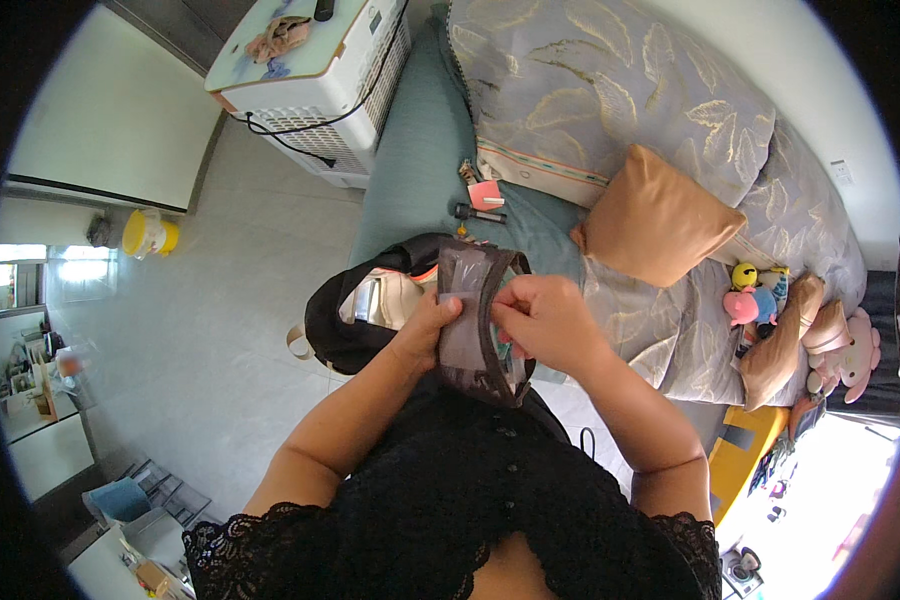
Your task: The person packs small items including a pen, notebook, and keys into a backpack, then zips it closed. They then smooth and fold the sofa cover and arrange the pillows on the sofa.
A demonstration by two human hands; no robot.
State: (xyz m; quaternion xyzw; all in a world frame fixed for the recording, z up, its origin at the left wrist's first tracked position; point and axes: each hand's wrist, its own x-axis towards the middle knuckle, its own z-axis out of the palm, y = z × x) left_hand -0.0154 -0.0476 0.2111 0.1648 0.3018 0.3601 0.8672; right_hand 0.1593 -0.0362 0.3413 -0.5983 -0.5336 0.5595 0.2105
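Note:
A clear pouch with dark brown edging [462, 345] is held upright in front of my body. My left hand [429, 328] grips its left side, thumb on the see-through face. At the pouch's opening is my right hand [542, 318], fingers bent and pinched together at the rim; what they hold, if anything, is hidden. Something greenish shows inside the pouch. Just behind and to the left, a black bag [332, 312] with a pale lining lies open, partly covered by the pouch and my left hand.
Beyond the bag, a black flashlight [481, 214] and a pink-and-white card or packet [486, 195] lie on the teal sofa cover [410, 190]. A brown cushion [660, 215] and soft toys [755, 300] are to the right. A white slatted appliance [315, 95] stands far left.

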